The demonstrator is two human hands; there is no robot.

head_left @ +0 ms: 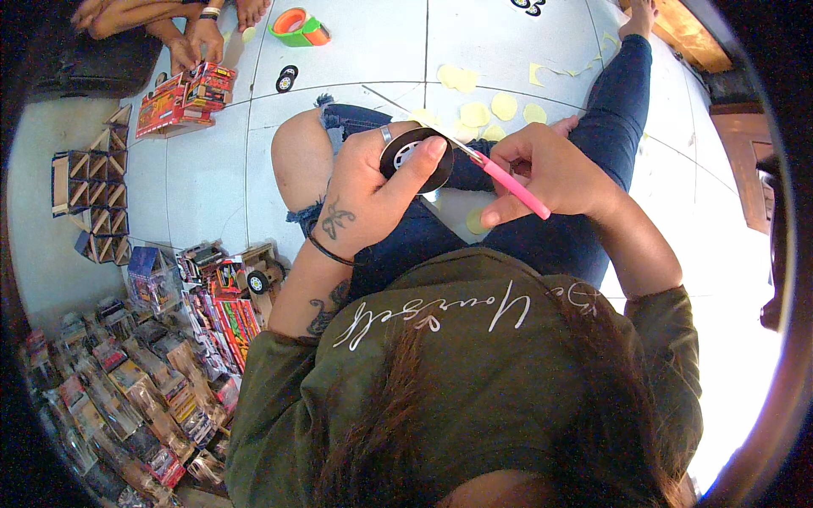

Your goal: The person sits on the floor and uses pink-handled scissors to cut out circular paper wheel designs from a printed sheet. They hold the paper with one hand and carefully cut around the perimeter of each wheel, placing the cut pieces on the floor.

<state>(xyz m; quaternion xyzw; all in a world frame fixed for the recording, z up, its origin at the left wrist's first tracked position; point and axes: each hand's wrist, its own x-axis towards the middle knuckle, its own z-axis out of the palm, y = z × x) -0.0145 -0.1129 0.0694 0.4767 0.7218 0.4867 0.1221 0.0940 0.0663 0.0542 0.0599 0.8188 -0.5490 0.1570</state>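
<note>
My left hand (364, 182) grips a black toy wheel disc (438, 176) with a white spoked centre, the thumb lying across its face. In my right hand (555, 169) is a pair of scissors (517, 186) with a pink handle, the fingers curled at its loops. The blades point up and left, and they meet the disc's upper right edge. Whether they are cutting into it I cannot tell. Both hands are above my lap, over my jeans.
Yellow round paper pieces (504, 106) lie on the tiled floor (364, 51) with loose wheels (287, 79) and a tape dispenser (301, 28). Another person's hands (203, 41) hold a red toy truck (174, 106). Wrapped toys (127, 372) and a wooden frame stack (91, 190) stand left.
</note>
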